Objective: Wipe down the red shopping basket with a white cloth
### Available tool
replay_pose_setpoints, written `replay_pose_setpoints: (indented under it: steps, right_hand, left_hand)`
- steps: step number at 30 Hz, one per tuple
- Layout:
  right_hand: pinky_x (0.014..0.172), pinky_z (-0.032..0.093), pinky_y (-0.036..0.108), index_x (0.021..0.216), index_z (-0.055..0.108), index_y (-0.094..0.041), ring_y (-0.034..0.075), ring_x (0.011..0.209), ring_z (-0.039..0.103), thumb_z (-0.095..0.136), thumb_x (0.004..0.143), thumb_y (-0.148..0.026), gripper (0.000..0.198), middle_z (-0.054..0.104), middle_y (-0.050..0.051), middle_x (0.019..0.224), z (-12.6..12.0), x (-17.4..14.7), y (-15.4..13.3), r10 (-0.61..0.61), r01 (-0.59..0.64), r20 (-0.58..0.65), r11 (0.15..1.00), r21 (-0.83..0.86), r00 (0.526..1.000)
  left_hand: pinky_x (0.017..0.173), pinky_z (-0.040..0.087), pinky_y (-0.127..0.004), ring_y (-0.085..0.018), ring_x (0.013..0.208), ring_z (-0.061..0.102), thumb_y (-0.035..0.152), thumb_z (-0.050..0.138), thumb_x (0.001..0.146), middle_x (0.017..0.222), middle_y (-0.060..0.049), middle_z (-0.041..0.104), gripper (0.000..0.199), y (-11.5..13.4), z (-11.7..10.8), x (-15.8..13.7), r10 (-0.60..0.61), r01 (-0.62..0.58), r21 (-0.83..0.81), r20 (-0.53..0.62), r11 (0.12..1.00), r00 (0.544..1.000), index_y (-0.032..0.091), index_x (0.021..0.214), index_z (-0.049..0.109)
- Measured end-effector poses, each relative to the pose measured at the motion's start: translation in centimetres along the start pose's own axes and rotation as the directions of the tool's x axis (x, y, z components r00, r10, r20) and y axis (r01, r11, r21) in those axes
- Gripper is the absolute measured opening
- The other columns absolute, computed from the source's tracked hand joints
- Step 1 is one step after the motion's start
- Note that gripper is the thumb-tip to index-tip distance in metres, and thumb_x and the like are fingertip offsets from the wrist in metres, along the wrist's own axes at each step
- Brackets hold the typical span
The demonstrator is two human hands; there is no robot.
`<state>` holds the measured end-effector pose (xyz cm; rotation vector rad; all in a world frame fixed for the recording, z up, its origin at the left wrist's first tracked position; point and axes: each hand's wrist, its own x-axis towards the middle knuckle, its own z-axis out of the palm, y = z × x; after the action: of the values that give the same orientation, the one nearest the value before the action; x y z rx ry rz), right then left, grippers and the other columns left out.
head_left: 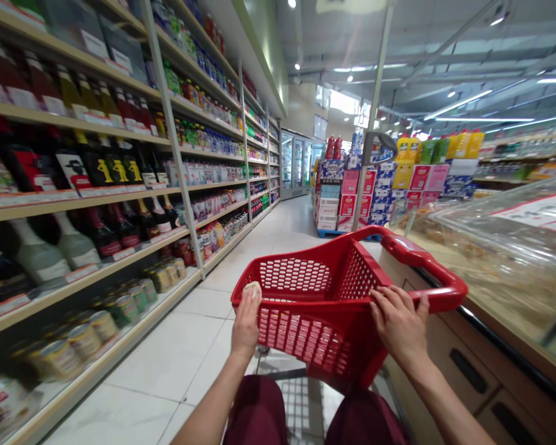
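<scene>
A red plastic shopping cart (315,309) stands sideways in front of me, its handle (426,266) to the right. My left hand (246,324) is at the left end of the basket rim, pressing a small pale cloth (252,288) against it. Most of the cloth is hidden under the fingers. At the other end, next to the handle, my right hand (401,321) grips the near rim with its fingers bent over the edge. The basket's lattice sides show, but part of its inside is hidden by the near wall.
Shelves (134,139) of bottles and cans run along the left. A glass-covered display counter (505,247) stands close on the right. Stacked drink cartons (352,191) and a metal pole (370,123) are ahead, with glass-door fridges (296,161) farther back. Pale floor tiles (185,352) lie below.
</scene>
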<state>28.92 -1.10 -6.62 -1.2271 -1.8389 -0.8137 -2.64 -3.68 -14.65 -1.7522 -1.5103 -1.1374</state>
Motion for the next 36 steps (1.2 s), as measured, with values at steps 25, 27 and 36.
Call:
replay_pose_setpoints:
  steps: [25, 27, 36]
  right_hand:
    - [0.095, 0.029, 0.038, 0.111, 0.055, -0.019, 0.020, 0.108, 0.047, 0.037, 0.083, -0.019, 0.034, 0.055, 0.009, 0.117, 0.3, -0.7, -8.2, -0.110, 0.077, 0.106, 0.958, 0.276, 0.988]
    - [0.096, 0.026, 0.042, 0.111, 0.054, -0.021, 0.021, 0.106, 0.048, 0.039, 0.083, -0.024, 0.032, 0.054, 0.009, 0.119, 0.9, -0.5, -9.5, -0.092, 0.041, 0.173, 0.960, 0.277, 0.981]
    - [0.099, 0.022, 0.045, 0.102, 0.054, -0.021, 0.021, 0.112, 0.042, 0.047, 0.081, -0.018, 0.023, 0.052, 0.007, 0.120, 4.0, 1.3, -11.1, -0.208, 0.148, 0.295, 0.966, 0.214, 0.932]
  left_hand:
    - [0.103, 0.029, -0.046, -0.021, 0.131, 0.014, 0.014, 0.036, 0.079, 0.142, -0.014, 0.020, 0.067, 12.2, 2.3, 2.2, 0.122, -0.020, -0.368, 0.256, 0.930, 0.959, 0.012, 0.136, 0.000]
    - [0.102, 0.024, -0.052, -0.025, 0.131, 0.012, 0.019, 0.043, 0.075, 0.142, -0.016, 0.019, 0.074, 9.7, 1.3, 1.4, 0.097, -0.004, -0.277, 0.325, 0.961, 0.941, 0.011, 0.135, 0.001]
    - [0.103, 0.020, -0.051, -0.024, 0.128, 0.024, 0.010, 0.043, 0.066, 0.136, -0.012, 0.034, 0.067, 5.8, 0.7, 0.6, 0.100, -0.091, -0.041, 0.382, 0.995, 0.919, 0.013, 0.131, 0.025]
